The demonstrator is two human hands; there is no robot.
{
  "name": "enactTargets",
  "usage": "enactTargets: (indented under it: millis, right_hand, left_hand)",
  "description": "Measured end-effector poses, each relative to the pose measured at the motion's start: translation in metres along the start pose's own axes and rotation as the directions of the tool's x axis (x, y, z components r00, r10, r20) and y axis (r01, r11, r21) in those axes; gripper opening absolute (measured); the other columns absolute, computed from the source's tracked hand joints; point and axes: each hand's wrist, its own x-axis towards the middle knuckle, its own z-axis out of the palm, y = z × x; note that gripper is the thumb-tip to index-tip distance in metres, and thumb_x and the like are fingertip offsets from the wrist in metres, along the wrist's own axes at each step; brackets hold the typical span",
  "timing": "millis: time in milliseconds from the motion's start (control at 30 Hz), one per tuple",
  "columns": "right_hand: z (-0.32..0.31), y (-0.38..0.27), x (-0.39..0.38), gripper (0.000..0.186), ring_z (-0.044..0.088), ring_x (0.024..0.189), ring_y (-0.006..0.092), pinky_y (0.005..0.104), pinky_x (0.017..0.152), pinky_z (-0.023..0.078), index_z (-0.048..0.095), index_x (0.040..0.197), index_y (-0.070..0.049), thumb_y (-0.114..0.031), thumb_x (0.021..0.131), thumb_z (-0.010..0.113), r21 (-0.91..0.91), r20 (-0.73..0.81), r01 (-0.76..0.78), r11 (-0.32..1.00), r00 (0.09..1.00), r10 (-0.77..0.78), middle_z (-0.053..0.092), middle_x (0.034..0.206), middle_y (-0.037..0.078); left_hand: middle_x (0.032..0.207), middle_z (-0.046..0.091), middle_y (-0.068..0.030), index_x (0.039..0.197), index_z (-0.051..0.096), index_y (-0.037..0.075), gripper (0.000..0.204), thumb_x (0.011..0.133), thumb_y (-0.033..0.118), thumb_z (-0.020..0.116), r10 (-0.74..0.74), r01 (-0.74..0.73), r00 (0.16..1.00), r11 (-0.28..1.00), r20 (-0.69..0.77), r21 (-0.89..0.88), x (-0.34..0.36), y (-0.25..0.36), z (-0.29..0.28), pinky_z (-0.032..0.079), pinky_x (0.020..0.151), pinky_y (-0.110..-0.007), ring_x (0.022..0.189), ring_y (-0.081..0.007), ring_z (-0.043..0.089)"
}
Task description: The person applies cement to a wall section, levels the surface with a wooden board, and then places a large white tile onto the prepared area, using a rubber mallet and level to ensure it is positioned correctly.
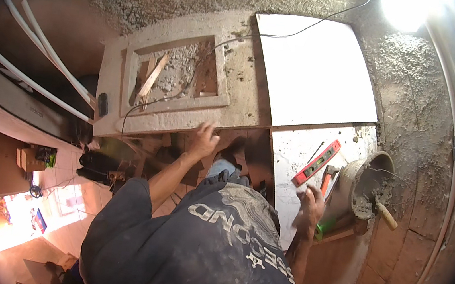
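My left hand (203,140) reaches to the front edge of a mortar-covered counter (155,124), its fingers apart and holding nothing. My right hand (311,202) hovers over the speckled white slab (291,142), just below a red spirit level (315,162), with loosely bent, parted fingers and nothing visible in them. Next to the level lie a thin dark tool (311,152) and a hammer (327,181) with an orange handle. A mortar-caked bucket (368,160) stands at the slab's right side, with a wooden-handled trowel (386,214) in it.
A white panel (317,73) lies at the back right. A recessed opening (217,69) holds rubble and wood scraps (153,75). A cable (284,36) crosses the counter. White pipes (49,55) rise at left. A bright lamp (406,7) is above. Dark objects (92,164) sit below left.
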Motion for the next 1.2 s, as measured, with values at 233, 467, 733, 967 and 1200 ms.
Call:
enactTargets:
  millis: [233,467,733,967,1200]
  right_hand:
    - [-0.062,0.063,-0.007,0.032,0.059,0.088,0.0192,0.0302,0.082,0.047,0.057,0.111,0.004,-0.016,0.087,0.056,-0.145,-0.215,0.007,0.989,0.976,-0.038,0.062,0.101,0.011]
    - [-0.086,0.063,-0.018,0.033,0.061,0.095,0.0303,0.0353,0.087,0.045,0.063,0.104,0.003,-0.022,0.085,0.053,-0.697,-0.339,0.012,0.717,0.876,-0.343,0.064,0.101,0.02]
    - [-0.138,0.092,-0.041,0.024,0.061,0.074,0.0168,0.0284,0.068,0.049,0.065,0.1,0.002,-0.012,0.084,0.053,-0.59,-0.542,-0.047,0.806,0.763,-0.352,0.066,0.09,0.013]
    - [-0.096,0.058,-0.066,0.02,0.061,0.097,0.0305,0.036,0.085,0.047,0.064,0.098,0.0,-0.01,0.082,0.057,-0.809,-0.284,0.128,0.573,0.768,-0.573,0.063,0.102,0.017]
    - [-0.215,0.083,-0.043,0.037,0.058,0.092,0.0368,0.0407,0.082,0.047,0.054,0.111,0.005,-0.015,0.081,0.058,-0.724,-0.678,-0.277,0.632,0.455,-0.577,0.058,0.102,0.022]
  left_hand:
    - [0.145,0.022,-0.0264,0.139,0.032,0.006,0.072,0.079,0.03,0.062,-0.228,0.214,0.973,0.878,-0.02,0.429,0.025,-0.007,-0.029,0.015,0.112,-0.047,0.135,-0.0417,0.02]
    - [0.139,0.031,-0.0277,0.137,0.031,-0.003,0.079,0.079,0.041,0.062,-0.183,0.057,0.971,0.806,0.156,0.589,0.035,-0.017,-0.039,0.025,0.108,-0.046,0.127,-0.0461,0.031]
    - [0.138,0.029,-0.0339,0.138,0.028,-0.006,0.083,0.079,0.044,0.059,-0.292,0.113,0.933,0.793,0.21,0.598,0.05,-0.017,-0.041,0.026,0.107,-0.047,0.128,-0.0478,0.029]
    - [0.14,0.024,-0.0348,0.139,0.024,-0.006,0.084,0.08,0.044,0.057,-0.313,0.107,0.899,0.834,0.305,0.542,0.058,-0.032,-0.044,0.023,0.108,-0.047,0.132,-0.0481,0.022]
    - [0.141,0.023,-0.0354,0.14,0.022,-0.007,0.087,0.08,0.045,0.058,-0.273,0.071,0.923,0.814,0.271,0.577,0.055,-0.034,-0.036,0.022,0.109,-0.047,0.131,-0.0481,0.025]
